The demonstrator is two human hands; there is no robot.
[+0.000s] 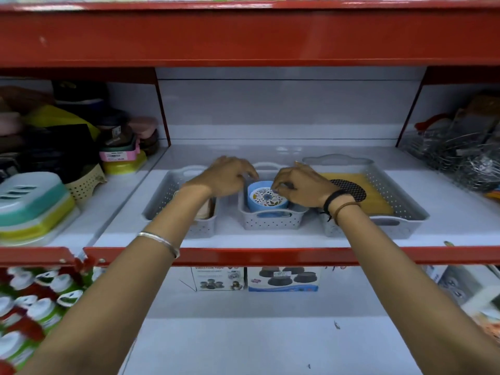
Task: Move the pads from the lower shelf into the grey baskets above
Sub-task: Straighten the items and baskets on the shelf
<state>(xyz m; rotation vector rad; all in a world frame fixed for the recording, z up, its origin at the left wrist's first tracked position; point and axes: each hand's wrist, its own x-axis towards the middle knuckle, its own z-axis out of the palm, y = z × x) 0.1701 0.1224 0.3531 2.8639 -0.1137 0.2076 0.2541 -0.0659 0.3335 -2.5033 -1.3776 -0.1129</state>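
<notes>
On the white shelf [270, 242] between red rails: three grey perforated baskets stand side by side.
Middle basket [270, 221]: holds a blue round pad [266, 198] with a patterned white face, tilted toward the camera; more blue shows below it through the handle slot.
Left basket [165, 196]: the left forearm crosses it; a pale beige item [206, 211] sits inside, partly hidden by the wrist.
Right basket [400, 212]: wide and shallow, holding a yellow flat sheet [349, 185] and a dark dotted round piece [350, 188], which the right wrist partly covers.
Left hand [227, 177]: hovers over the gap between left and middle baskets, fingers loosely spread and curved down, holding nothing visible; a silver bangle [159, 240] is on the forearm.
Right hand [300, 185]: fingers drawn narrow at the blue round pad's upper right edge, touching or pinching it; the exact grip cannot be told. Black and brown bands [338, 205] circle the wrist.
Left bay: stacked soap dishes [32, 201], a cream dotted container [84, 182], dark and pink items behind.
Right bay: wire racks [460, 158], blurred.
Lower shelf: two printed boxes [254, 278] stand at the back, under the red rail [270, 255]; green and red bottles [35, 307] at left.
</notes>
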